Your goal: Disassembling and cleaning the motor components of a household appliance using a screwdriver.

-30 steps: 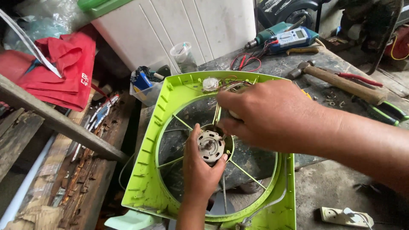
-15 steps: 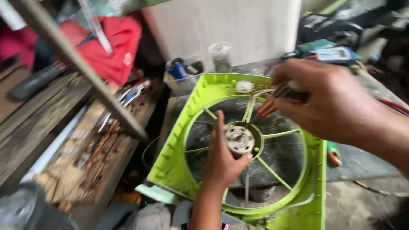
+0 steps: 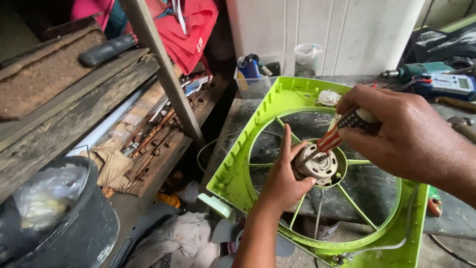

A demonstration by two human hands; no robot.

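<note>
A lime-green square fan frame (image 3: 248,164) lies flat on a dark workbench, its spokes meeting at a round metal motor (image 3: 317,166) in the centre. My left hand (image 3: 283,178) comes up from below and cups the motor's left side. My right hand (image 3: 401,134) grips a screwdriver (image 3: 337,134) with a red-striped handle, its tip pointing down onto the top of the motor.
A multimeter (image 3: 446,85) and a green power drill (image 3: 416,70) lie at the back right. A clear plastic cup (image 3: 307,58) and a tub of small items (image 3: 250,74) stand behind the frame. Wooden planks, rusty tools (image 3: 153,144) and a black bucket (image 3: 64,223) fill the left.
The view has swung left and closer. My right hand has turned and brought the screwdriver tip down onto the motor. My left hand stays on the motor.
</note>
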